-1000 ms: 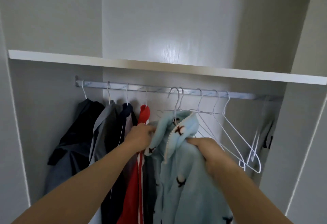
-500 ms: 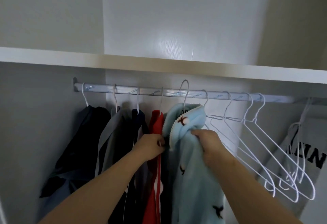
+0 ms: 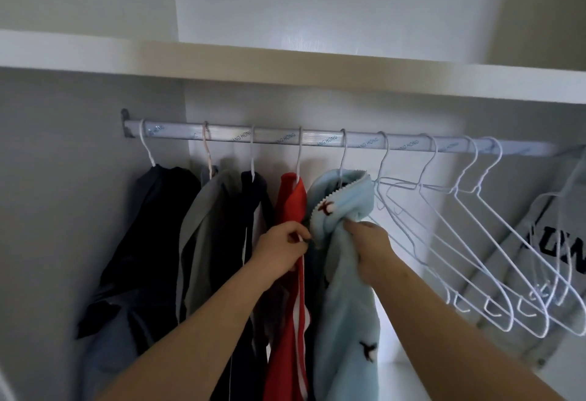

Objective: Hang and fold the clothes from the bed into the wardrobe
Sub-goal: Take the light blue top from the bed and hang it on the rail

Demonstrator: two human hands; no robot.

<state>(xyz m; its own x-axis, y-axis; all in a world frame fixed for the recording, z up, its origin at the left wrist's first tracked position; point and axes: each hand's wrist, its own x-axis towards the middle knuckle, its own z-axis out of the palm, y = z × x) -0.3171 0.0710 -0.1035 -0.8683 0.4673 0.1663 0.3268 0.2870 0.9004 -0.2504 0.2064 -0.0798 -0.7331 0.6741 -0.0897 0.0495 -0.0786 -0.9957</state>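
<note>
A light blue fleece garment (image 3: 344, 289) with small dark prints hangs on a white wire hanger whose hook sits on the wardrobe rail (image 3: 317, 139). My right hand (image 3: 369, 250) grips a bunch of its fabric just below the collar. My left hand (image 3: 280, 250) pinches the garment's left front edge, next to a red garment (image 3: 290, 273) with white stripes. Left of the red one hang a dark navy top (image 3: 241, 258), a grey one (image 3: 203, 242) and a black one (image 3: 152, 242).
Several empty white wire hangers (image 3: 469, 242) hang on the rail right of the blue garment. A grey garment with dark lettering (image 3: 545, 242) hangs at the far right. A white shelf (image 3: 285, 67) runs above the rail. The wardrobe's left wall is close to the black top.
The blue garment's hanger hook has gone from below the rail onto it. The garment now hangs beside the red one, and both hands have dropped slightly while still holding its fabric.
</note>
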